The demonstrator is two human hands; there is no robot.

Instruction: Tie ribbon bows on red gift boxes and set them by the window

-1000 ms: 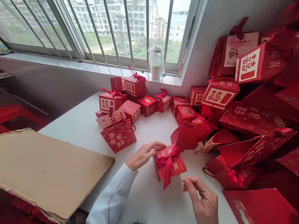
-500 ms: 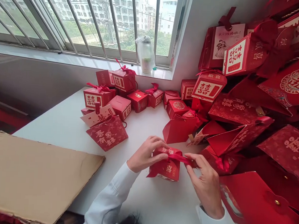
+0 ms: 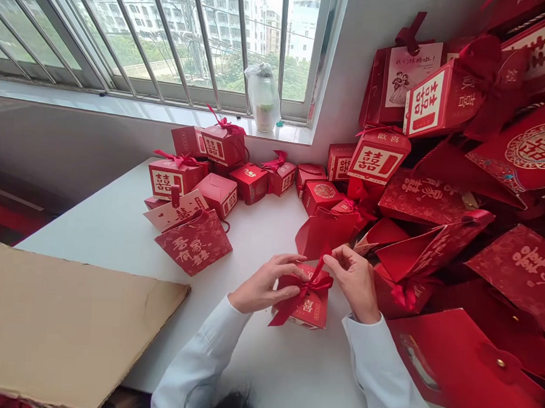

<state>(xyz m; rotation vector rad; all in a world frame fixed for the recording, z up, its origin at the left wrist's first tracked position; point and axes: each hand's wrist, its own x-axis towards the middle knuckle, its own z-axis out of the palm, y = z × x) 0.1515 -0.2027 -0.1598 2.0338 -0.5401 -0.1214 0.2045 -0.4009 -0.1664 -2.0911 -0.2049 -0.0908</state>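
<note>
A small red gift box [image 3: 313, 313] with gold characters sits on the white table, a red ribbon [image 3: 318, 284] tied in a bow across its top. My left hand [image 3: 268, 283] lies over the box's left side, thumb and fingers closed on the left part of the bow. Raised just above the box's right edge, my right hand [image 3: 353, 278] pinches one end of the ribbon between thumb and finger and holds it upward. One ribbon tail hangs down the box's front left. The knot is partly covered by my left fingers.
A big pile of red boxes and bags [image 3: 428, 197] rises along the right. More red boxes [image 3: 220, 195] stand at the table's back left. A cardboard sheet [image 3: 74, 321] covers the near left. On the windowsill stands a bagged cup [image 3: 265, 100].
My right hand has moved up and left, lifting the ribbon end from sideways to upright. A bow loop now shows on the right. My left hand stays at the box.
</note>
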